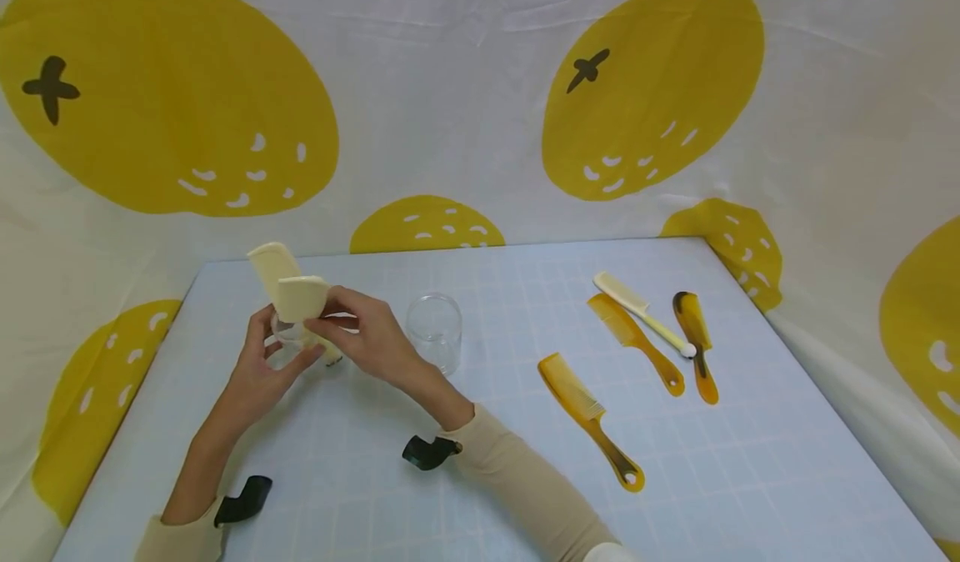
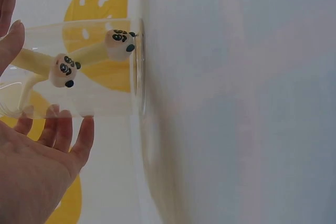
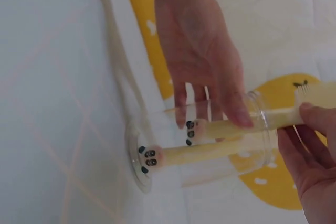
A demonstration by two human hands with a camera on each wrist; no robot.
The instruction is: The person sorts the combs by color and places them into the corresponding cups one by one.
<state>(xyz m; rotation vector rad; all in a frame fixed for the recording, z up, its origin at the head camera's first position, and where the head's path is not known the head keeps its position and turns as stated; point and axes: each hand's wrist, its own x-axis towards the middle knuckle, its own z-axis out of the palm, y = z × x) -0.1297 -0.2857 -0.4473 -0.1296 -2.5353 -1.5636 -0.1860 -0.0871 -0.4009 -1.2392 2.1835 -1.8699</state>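
Observation:
At the left of the head view, my left hand [image 1: 253, 377] grips a clear glass [image 1: 287, 333], fingers on one side and thumb on the other. My right hand [image 1: 378, 338] pinches a cream comb [image 1: 302, 298] by its toothed part above the rim. Its yellow handle [image 3: 226, 128] reaches down inside the glass, panda-head end lowest. A second cream comb [image 1: 270, 263] leans in the same glass, its panda head [image 2: 121, 44] near the bottom. The glass stands upright at the table surface; whether its base touches the table I cannot tell.
Another clear glass [image 1: 435, 333] stands right of my hands. Farther right lie an amber comb [image 1: 592, 420], a second amber comb [image 1: 636, 341], a dark-and-amber comb [image 1: 697, 345] and a cream comb [image 1: 645, 312]. A fruit-patterned cloth [image 1: 450, 112] hangs behind the table.

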